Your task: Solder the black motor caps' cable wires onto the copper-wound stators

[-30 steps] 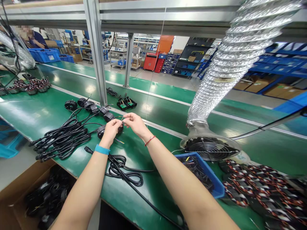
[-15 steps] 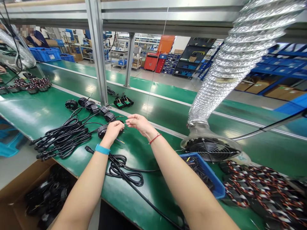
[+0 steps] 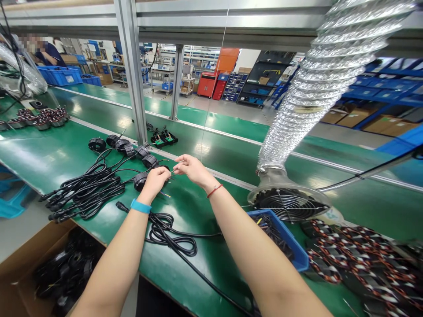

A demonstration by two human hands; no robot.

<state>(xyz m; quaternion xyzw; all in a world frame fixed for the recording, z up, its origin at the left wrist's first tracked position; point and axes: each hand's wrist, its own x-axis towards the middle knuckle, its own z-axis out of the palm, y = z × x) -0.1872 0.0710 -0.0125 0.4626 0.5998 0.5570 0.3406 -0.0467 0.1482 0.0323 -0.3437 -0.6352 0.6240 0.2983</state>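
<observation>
On the left of the green surface (image 3: 42, 152), coiled black cables (image 3: 86, 193) lie bundled with their plugs together, seemingly kept clear of my hands. My left hand (image 3: 155, 182) curls over a round black motor housing (image 3: 140, 181), its fingers closed, apparently to pin it steady near the surface's far edge. Just right of it, my right hand (image 3: 193, 171) pinches thin wire leads (image 3: 175, 168) between thumb and fingers (image 3: 183, 160), lifting them clear of the housing. Further right, a blue tray (image 3: 280, 233) of loose wires (image 3: 269, 233) sits nearer me.
</observation>
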